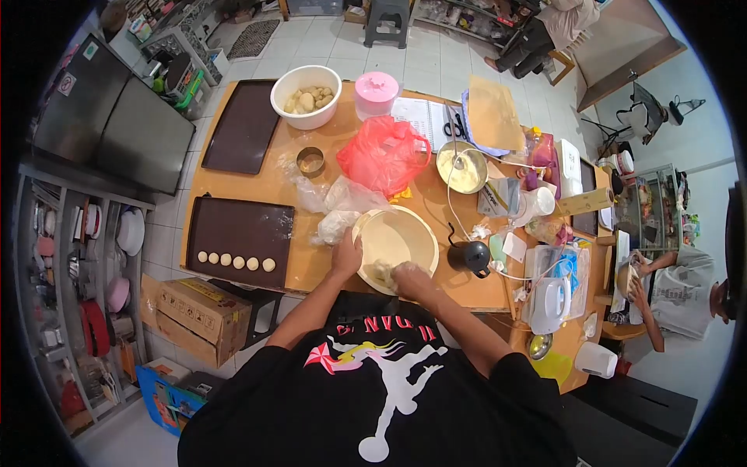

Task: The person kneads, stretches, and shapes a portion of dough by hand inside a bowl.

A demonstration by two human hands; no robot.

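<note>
Bowl (pixel 405 233) at table's (pixel 303 253) near edge; left hand (pixel 347 254) at its left rim, right hand (pixel 414 282) blurred by pale dough (pixel 381 269) inside, both grips unclear. Hard pulling bodyward could tip it off.

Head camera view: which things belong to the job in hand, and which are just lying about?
Seemingly part of the job:
large round cream bowl, left hand at its rim, right hand inside;
pale doughy mix;
dark rectangular tray bearing six small pale rounds.

Probably just lying about:
brown cardboard box;
grey plastic stool;
black-handled scissors.
</note>
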